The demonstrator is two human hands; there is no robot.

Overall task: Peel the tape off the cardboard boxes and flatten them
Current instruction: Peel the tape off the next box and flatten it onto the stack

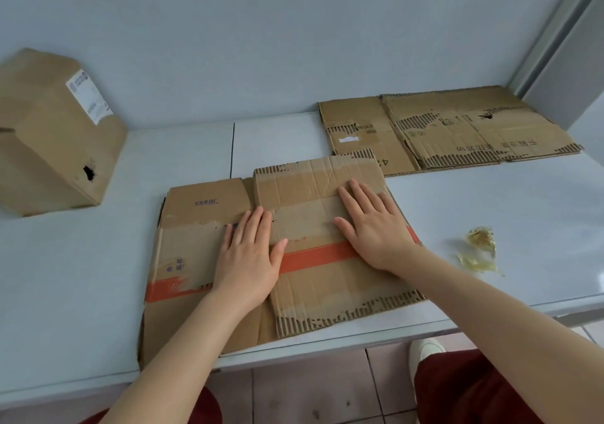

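Observation:
A flattened brown cardboard box (313, 280) with an orange stripe lies at the table's front edge, its torn flaps showing corrugation. My left hand (248, 253) presses flat on its middle left, fingers straight. My right hand (372, 227) presses flat on its upper right part, fingers spread. A second flattened box (457, 132) lies at the back right against the wall. An intact box (55, 132) with a white label and a small hole stands tilted at the far left.
A crumpled wad of clear peeled tape (480, 250) lies on the white table (490, 201) to the right of my right hand. The wall runs close behind. Below the table edge are tiled floor, red trousers and a white shoe (425, 351).

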